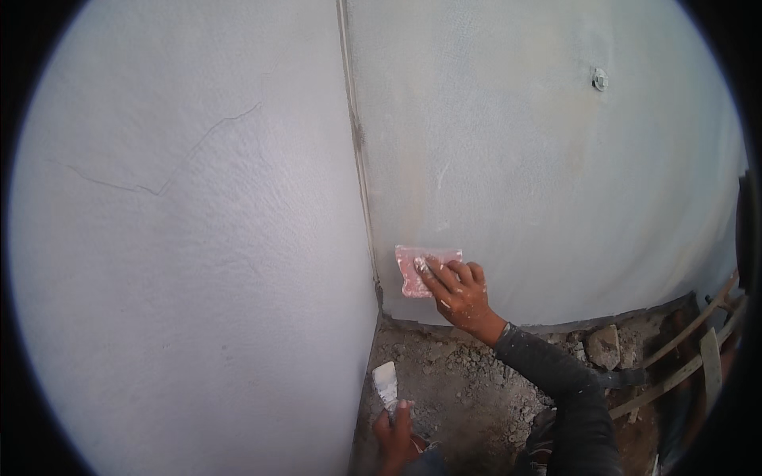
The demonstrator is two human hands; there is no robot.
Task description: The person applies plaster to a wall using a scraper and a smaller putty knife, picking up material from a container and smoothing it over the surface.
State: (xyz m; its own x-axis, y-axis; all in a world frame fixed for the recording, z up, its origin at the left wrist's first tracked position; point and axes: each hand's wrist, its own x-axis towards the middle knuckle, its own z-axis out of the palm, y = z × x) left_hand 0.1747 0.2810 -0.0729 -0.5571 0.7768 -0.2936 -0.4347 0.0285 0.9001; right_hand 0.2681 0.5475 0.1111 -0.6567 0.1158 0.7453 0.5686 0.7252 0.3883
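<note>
Pressed flat against the grey wall (524, 159) near its lower corner is a pink rectangular putty spreader (407, 279), speckled white. My right hand (462, 297) grips it, fingers laid over its face and dotted with white compound. Lower down, my left hand (393, 435) is closed round a putty knife (386, 382), its whitened blade pointing up. The knife is held apart from the wall, over the ground. Part of its handle is hidden inside my fingers.
A pale wall (198, 301) with a thin crack meets the grey wall at a vertical corner joint (355, 127). A round fitting (600, 79) sits high on the grey wall. Rubble (468, 373), a stone block (603, 347) and wooden slats (710, 365) lie at the lower right.
</note>
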